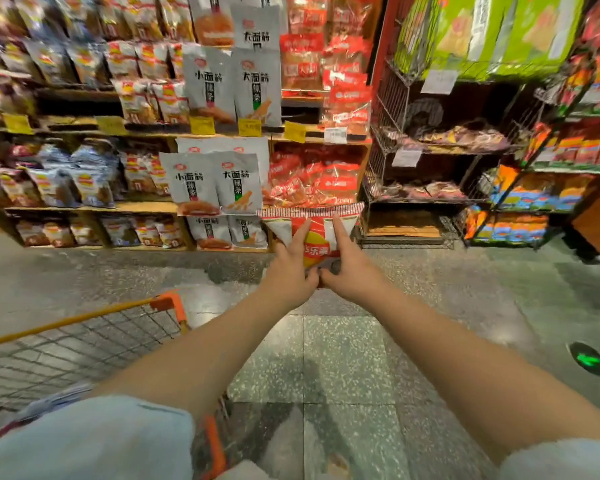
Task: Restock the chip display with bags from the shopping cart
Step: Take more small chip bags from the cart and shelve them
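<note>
A chip bag (312,233) is held out at arm's length in front of the shelves (146,206), low, before the red packs on the middle tier. Red and white, crimped seal uppermost, it is upright and faces away.

Left hand (288,268): forefinger laid straight up the back of the bag, the other fingers curled at its lower edge. Right hand (349,268): the same, mirrored. The bag appears pinched at the bottom between the two hands, which nearly touch each other. Thumbs are hidden behind the bag; their placing cannot be told.

Handling, as judged: light, air-filled, soft-walled, contents brittle. The film looks glossy, so likely slippery. A squeeze to the belly would crush the chips; hold is better taken at the crimped seams, top or bottom, or with flat fingers supporting the back as now.

The cart (84,344) stands at lower left, wire basket, orange trim. What remains in it is too blurred to tell.
</note>
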`<action>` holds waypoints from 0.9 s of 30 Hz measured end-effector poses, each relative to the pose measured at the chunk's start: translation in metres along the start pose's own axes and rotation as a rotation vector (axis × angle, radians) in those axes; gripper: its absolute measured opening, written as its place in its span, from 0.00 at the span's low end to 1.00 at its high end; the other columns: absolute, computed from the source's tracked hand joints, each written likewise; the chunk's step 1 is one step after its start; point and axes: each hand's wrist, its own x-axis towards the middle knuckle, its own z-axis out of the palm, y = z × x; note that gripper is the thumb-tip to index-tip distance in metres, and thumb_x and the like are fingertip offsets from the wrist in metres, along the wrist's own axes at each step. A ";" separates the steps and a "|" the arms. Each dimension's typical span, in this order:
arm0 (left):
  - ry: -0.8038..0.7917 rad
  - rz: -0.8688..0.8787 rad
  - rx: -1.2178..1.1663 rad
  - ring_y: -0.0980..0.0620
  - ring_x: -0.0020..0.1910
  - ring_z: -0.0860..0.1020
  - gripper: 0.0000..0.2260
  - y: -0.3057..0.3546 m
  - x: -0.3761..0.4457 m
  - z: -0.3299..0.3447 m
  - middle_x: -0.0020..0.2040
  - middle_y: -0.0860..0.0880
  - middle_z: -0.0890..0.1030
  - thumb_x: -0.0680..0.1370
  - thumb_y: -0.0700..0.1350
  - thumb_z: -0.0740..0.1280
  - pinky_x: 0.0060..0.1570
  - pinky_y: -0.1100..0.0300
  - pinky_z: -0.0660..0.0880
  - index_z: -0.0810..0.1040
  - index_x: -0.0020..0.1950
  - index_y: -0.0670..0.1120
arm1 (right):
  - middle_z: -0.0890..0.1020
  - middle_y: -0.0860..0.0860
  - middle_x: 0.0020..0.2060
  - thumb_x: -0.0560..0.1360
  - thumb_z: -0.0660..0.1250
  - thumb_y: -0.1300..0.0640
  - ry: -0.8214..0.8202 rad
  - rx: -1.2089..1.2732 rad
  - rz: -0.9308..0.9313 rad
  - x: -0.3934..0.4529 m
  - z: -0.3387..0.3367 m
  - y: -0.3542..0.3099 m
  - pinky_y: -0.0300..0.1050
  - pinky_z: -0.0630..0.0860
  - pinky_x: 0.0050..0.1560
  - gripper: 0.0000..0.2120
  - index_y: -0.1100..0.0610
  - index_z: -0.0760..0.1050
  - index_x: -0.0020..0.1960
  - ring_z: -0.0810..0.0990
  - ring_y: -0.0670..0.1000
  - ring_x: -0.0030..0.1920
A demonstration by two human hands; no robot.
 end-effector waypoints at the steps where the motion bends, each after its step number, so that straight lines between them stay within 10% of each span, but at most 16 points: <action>1: 0.022 -0.015 0.006 0.39 0.54 0.74 0.38 0.003 0.014 -0.001 0.61 0.40 0.65 0.77 0.46 0.66 0.52 0.49 0.74 0.43 0.77 0.62 | 0.75 0.46 0.58 0.74 0.67 0.53 -0.016 -0.016 -0.022 0.016 -0.007 0.000 0.47 0.76 0.51 0.46 0.40 0.34 0.75 0.78 0.51 0.51; 20: 0.257 -0.308 -0.069 0.41 0.64 0.71 0.41 -0.108 0.281 -0.124 0.71 0.41 0.58 0.77 0.48 0.68 0.64 0.46 0.70 0.40 0.76 0.60 | 0.80 0.58 0.54 0.76 0.66 0.56 -0.293 0.006 -0.309 0.371 0.032 -0.093 0.52 0.78 0.49 0.46 0.44 0.32 0.75 0.81 0.57 0.47; 27: 0.308 -0.368 -0.034 0.42 0.64 0.71 0.39 -0.177 0.358 -0.204 0.69 0.40 0.61 0.78 0.50 0.67 0.62 0.49 0.70 0.41 0.76 0.61 | 0.76 0.43 0.42 0.76 0.66 0.55 -0.356 -0.013 -0.391 0.486 0.075 -0.171 0.40 0.68 0.30 0.46 0.44 0.33 0.76 0.76 0.47 0.34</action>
